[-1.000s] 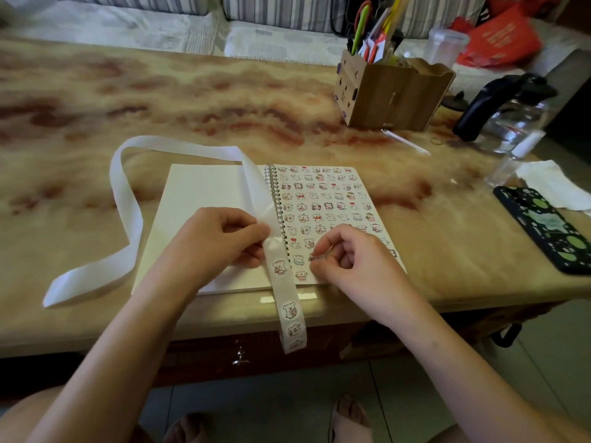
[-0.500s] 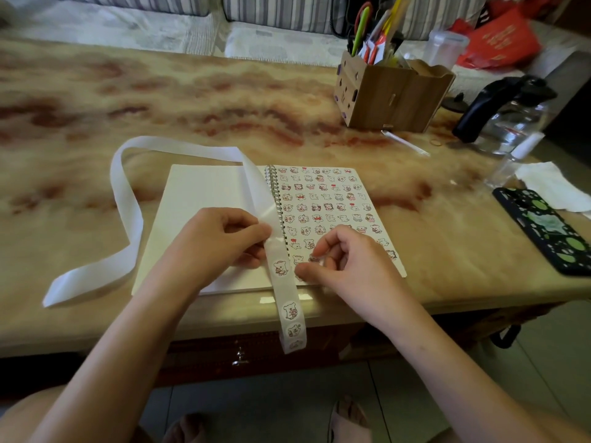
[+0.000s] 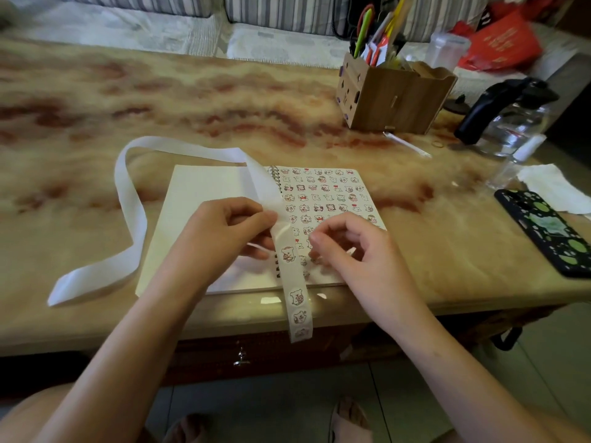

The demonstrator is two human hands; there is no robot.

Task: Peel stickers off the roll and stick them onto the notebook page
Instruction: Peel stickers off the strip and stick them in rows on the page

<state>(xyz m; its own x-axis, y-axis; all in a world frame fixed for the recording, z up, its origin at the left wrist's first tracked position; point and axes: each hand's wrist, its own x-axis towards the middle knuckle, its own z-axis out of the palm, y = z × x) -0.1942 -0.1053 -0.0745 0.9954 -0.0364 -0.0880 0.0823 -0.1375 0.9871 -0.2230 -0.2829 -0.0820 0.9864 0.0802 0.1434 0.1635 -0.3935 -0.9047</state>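
Observation:
A spiral notebook (image 3: 204, 199) lies open near the table's front edge. Its right page (image 3: 326, 193) is covered with rows of small bear stickers. A white sticker strip (image 3: 299, 302) crosses the spiral binding and hangs over the table edge, with a few stickers on it. Its empty backing (image 3: 128, 199) loops away to the left. My left hand (image 3: 224, 231) pinches the strip just above the topmost remaining sticker (image 3: 287, 254). My right hand (image 3: 358, 251) hovers over the page's lower rows, fingers loosely curled, index tip close to the strip's right edge. I see nothing held in it.
A wooden pen holder (image 3: 393, 97) stands at the back right. Beside it is a glass kettle (image 3: 511, 123) with a black handle. A phone (image 3: 550, 231) and a white tissue (image 3: 550, 183) lie at the right edge. My bare feet show below the table.
My right hand has lifted from the lower page and drifted left toward the strip. My left hand keeps its pinch, and the strip has shifted only slightly.

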